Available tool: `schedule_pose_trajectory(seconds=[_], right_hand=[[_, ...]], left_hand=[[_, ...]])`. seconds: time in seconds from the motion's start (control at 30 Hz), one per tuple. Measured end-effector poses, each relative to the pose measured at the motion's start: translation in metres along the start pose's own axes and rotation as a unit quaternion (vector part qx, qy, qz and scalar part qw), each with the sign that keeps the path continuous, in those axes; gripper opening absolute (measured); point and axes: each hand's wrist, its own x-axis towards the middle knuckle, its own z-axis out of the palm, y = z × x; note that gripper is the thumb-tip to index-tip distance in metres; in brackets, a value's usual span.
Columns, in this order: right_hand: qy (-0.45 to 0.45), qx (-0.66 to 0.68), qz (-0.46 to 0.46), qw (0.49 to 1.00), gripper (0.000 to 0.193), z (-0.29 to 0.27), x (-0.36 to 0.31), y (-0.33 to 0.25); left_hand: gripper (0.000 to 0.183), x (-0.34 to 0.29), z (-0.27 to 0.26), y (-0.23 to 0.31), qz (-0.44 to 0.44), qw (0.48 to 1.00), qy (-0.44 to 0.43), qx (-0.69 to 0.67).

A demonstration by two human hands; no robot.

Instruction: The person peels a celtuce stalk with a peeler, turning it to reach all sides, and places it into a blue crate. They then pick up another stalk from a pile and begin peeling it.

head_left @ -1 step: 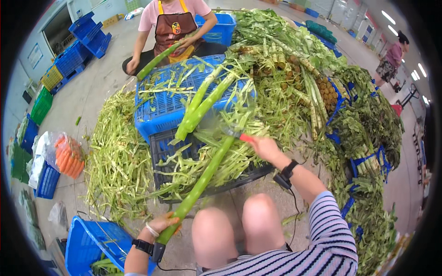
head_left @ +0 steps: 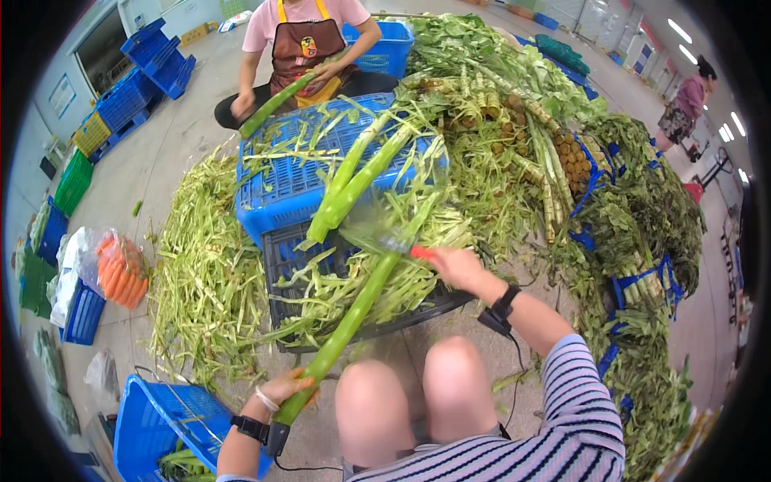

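The left hand [head_left: 285, 390] has its fingers wrapped round the near end of the long green stalk [head_left: 345, 328], which slants over the black crate [head_left: 292, 251] and its loose strips [head_left: 408, 293], while the right hand's [head_left: 458, 268] fingers curl closed on a red-handled tool [head_left: 421, 253]. Should the stalk roll on those strips, the tool might skid or gouge it. Compared with earlier, tool and right hand sit slightly nearer the body; the left hand keeps its place

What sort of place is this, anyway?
Looks like a vegetable-trimming workroom, perhaps wholesale: leafy stalk bundles heaped at right, green peelings piled on the floor, and stacked blue crates at back left.
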Motion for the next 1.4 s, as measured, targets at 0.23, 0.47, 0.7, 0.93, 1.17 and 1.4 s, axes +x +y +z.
schedule_pose_trajectory(seconds=[0.23,0.47,0.7,0.93,1.17,1.4], right_hand=[[-0.029,-0.05,0.024,0.998,0.022,-0.025,-0.001,0.001],[0.008,0.04,-0.213,0.976,0.031,0.006,-0.023,-0.047],[0.216,-0.026,0.375,0.901,0.028,-0.052,-0.006,0.134],[0.192,0.051,0.278,0.94,0.026,-0.039,-0.044,0.089],[0.245,0.104,0.253,0.93,0.03,0.001,-0.09,0.199],[0.171,0.02,0.213,0.962,0.039,0.012,-0.08,0.199]], left_hand=[[0.041,0.015,0.033,0.024,-0.007,0.996,0.04,0.077],[0.036,0.007,0.032,0.017,0.001,0.993,0.062,0.1],[0.046,-0.002,0.057,0.027,0.159,0.822,0.266,0.478],[0.036,-0.07,0.058,-0.026,0.267,0.762,0.465,0.362],[0.034,-0.139,0.045,-0.094,0.318,0.668,0.653,0.163],[0.027,-0.19,0.04,-0.119,0.473,0.479,0.691,-0.264]])
